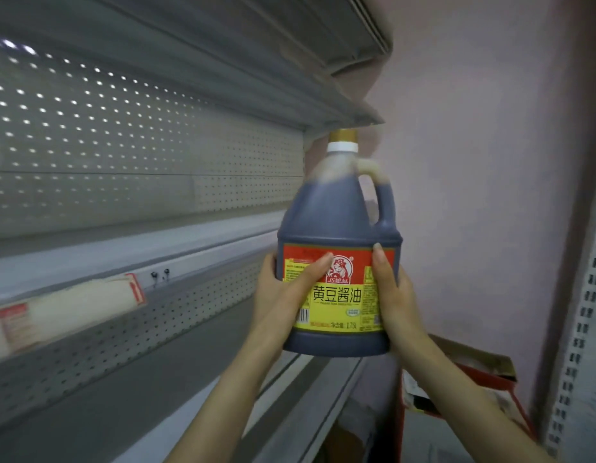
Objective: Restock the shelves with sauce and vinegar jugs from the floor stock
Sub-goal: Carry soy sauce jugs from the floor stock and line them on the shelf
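A large jug of dark soy sauce (336,228) with a yellow cap, a side handle and a red and yellow label is held up in the air in front of the shelving. My left hand (283,292) grips its left side, thumb across the label. My right hand (393,295) grips its right side, thumb up along the label's edge. The jug stands upright, level with the grey metal shelf (129,252) on the left, at that shelf's right end.
Perforated back panels (139,155) and another shelf (223,55) overhead bound the bay. A lower shelf (189,379) sits beneath my arms. A price tag strip (73,302) runs along the shelf edge at left. An open red carton (463,392) lies by the pink wall (483,162).
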